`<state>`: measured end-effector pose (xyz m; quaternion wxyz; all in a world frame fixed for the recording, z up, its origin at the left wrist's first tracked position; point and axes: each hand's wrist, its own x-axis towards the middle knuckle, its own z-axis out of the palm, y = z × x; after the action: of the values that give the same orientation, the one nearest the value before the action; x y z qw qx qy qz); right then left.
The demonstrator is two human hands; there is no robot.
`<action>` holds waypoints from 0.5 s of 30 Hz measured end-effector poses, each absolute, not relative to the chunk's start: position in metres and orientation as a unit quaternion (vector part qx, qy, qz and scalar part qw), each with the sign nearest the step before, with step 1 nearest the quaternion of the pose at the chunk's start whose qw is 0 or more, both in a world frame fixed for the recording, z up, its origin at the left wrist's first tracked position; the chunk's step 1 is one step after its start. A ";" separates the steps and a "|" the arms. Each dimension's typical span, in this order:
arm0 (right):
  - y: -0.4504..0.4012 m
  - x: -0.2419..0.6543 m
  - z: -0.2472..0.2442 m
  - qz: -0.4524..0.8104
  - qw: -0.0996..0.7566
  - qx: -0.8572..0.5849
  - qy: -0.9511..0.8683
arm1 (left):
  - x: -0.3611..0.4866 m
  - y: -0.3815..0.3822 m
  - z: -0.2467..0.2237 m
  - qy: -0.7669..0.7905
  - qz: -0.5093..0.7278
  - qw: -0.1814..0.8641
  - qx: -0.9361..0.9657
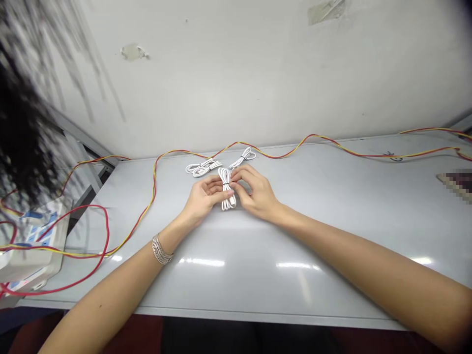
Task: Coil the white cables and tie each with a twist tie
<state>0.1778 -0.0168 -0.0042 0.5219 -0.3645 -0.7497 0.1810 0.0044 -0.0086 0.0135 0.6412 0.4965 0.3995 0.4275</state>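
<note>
A coiled white cable (224, 176), bound round its middle by a thin black tie (226, 184), is held upright above the table. My left hand (202, 198) is closed on the coil, its thumb across the lower part near a white plug (232, 201). At the coil's right side, my right hand (254, 192) has thumb and forefinger pinched at the end of the tie. Just behind my hands lie more tied white cable coils, two together on the left (203, 167) and one on the right (243, 158).
Red and yellow twisted wires (295, 149) run along the back of the grey table (332, 196) and down its left side. A white power strip (55, 241) with a red cord (106, 231) sits at the left. A blurred object (459, 183) lies at the right edge.
</note>
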 end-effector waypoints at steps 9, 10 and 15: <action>-0.018 0.177 -0.001 0.243 0.510 -0.406 -0.718 | -0.001 -0.002 0.009 0.392 0.446 0.581 0.557; -0.018 0.177 -0.001 0.264 0.504 -0.412 -0.712 | -0.002 -0.001 0.010 0.395 0.458 0.543 0.583; -0.012 0.176 -0.003 0.436 0.473 -0.430 -0.633 | -0.003 -0.001 0.010 0.420 0.481 0.367 0.676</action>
<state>0.1763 -0.0118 -0.0027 0.4726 -0.4304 -0.6333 0.4362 -0.0034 -0.0012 0.0100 0.3671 0.6763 0.4204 0.4806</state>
